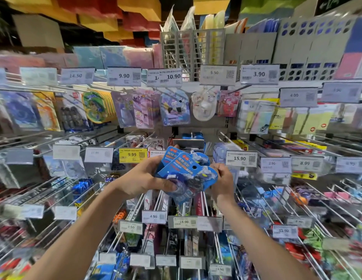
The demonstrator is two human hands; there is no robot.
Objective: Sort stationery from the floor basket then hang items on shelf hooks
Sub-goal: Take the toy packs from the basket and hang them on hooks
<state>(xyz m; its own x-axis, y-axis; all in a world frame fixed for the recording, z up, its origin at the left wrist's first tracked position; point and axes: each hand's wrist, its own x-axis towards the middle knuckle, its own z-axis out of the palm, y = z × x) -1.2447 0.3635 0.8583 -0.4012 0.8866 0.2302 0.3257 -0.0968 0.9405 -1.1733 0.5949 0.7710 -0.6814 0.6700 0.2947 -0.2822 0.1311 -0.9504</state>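
Gripping a small stack of blue eraser packs (184,168), the left hand (143,178) wraps the cards from 9 o'clock, thumb pressed across the lowest one. The right hand (222,182) closes curled fingers on the front pack's edge at 3 o'clock. The packs are held at frame centre, raised before a display wall of wire hooks (40,188) that fills the view and is crowded with carded stationery. At 12 o'clock from the packs hangs a row of cartoon-printed blister cards (174,108). A white 15.90 price tag (241,158) sits near them at 3 o'clock, and a yellow 9.99 tag (132,155) just beside them at 10 o'clock.
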